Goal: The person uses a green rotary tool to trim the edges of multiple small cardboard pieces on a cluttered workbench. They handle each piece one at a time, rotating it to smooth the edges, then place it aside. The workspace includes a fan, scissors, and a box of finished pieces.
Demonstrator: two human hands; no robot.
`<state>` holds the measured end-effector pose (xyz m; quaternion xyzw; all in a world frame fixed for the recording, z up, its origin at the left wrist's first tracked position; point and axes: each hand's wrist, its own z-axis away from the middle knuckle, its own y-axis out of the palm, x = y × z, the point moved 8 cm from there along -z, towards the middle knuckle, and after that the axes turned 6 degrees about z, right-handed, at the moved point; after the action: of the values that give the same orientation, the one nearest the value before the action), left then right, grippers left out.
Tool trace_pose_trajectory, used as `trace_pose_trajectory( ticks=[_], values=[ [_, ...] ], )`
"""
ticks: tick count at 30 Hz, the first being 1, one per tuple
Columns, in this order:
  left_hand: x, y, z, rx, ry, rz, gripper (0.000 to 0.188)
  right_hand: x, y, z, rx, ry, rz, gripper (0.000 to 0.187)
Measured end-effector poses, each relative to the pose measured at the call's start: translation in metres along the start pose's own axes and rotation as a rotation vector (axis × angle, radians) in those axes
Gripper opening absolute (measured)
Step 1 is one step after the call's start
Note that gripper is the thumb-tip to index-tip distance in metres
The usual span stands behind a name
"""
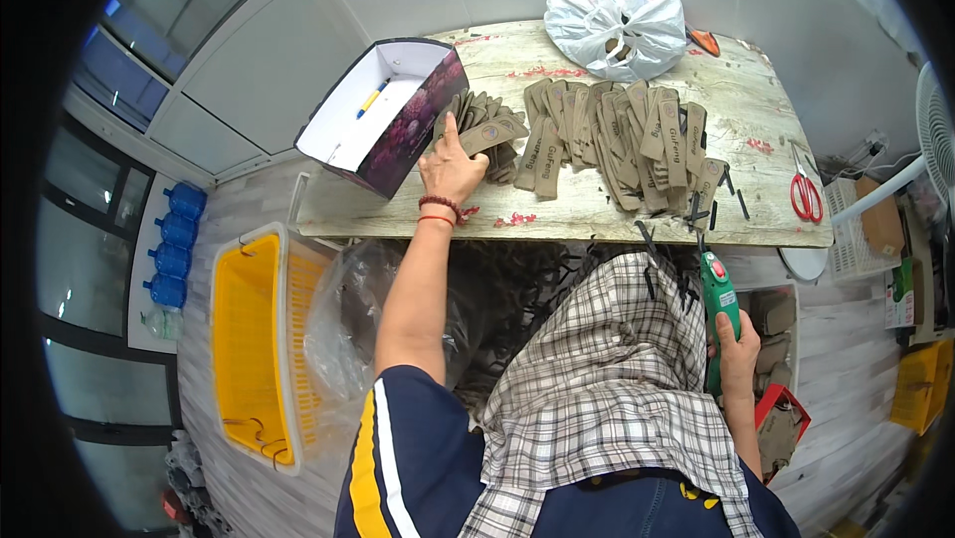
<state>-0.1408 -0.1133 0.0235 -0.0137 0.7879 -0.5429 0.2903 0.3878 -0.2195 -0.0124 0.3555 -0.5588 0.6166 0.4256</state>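
Observation:
My left hand [454,172] reaches over a fanned pile of brown fabric tags [505,130] at the table's left. Its index finger is stretched out and the thumb is spread apart, touching or close to the top tags; the other fingers are partly hidden. Around a green handheld power tool [718,304] with a red button, my right hand [736,349] is closed, just off the table's front edge. The tool points up and away from me, its thin tip near the front tags of a larger pile of printed brown tags [652,135].
Beside my left hand stands an open dark box [428,105] holding a yellow-and-blue pen [373,98]. Farther back lies a white plastic bag [615,29]. Red-handled scissors [805,192] rest at the table's right. A yellow basket [249,339] stands on the floor at left. Dark scraps lie near the tool.

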Motion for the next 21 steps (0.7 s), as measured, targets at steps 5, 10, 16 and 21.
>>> trace_pose_trajectory(
  ticks=[5,10,16,21],
  values=[
    [-0.019,0.016,-0.001,-0.089,-0.142,-0.210,0.102,0.001,-0.001,0.001,-0.011,0.013,-0.021,0.029],
    [-0.036,0.023,-0.002,-0.269,-0.179,-0.198,0.118,0.003,-0.002,-0.001,-0.028,0.026,-0.030,0.028],
    [-0.040,0.039,-0.005,-0.234,-0.331,-0.126,0.130,0.000,0.000,-0.001,-0.033,0.026,-0.011,0.028],
    [-0.031,0.038,-0.012,-0.063,-0.396,-0.170,0.121,-0.006,-0.002,-0.003,-0.040,0.035,0.001,0.027]
  ],
)
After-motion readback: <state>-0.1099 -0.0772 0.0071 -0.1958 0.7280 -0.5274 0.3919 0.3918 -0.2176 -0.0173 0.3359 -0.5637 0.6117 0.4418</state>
